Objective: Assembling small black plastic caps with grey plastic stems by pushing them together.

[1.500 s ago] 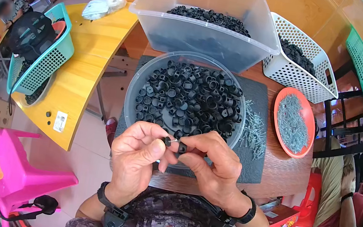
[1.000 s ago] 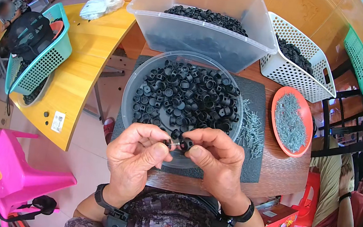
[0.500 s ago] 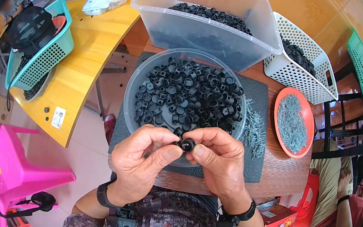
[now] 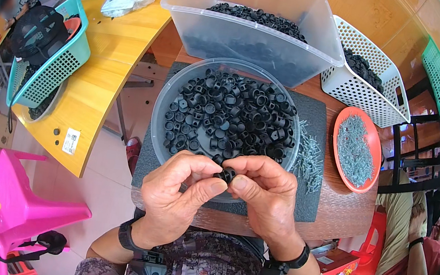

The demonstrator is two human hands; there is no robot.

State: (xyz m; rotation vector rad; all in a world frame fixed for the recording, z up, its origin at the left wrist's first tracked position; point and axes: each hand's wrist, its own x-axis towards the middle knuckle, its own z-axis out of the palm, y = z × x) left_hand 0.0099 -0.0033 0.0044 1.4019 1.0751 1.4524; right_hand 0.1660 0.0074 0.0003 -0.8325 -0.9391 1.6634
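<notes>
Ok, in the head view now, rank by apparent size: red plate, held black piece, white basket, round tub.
1. Round tub
2. White basket
3. Red plate
4. Black piece, partly hidden but plainly smallest

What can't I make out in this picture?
Head view:
Sides of the black piece: covered by the left hand and right hand.
Whatever lies beneath the black parts in the round tub: covered by them.
Contents low in the big bin: blurred by its cloudy wall.
Person at right: cut off by the dark rim.
</notes>
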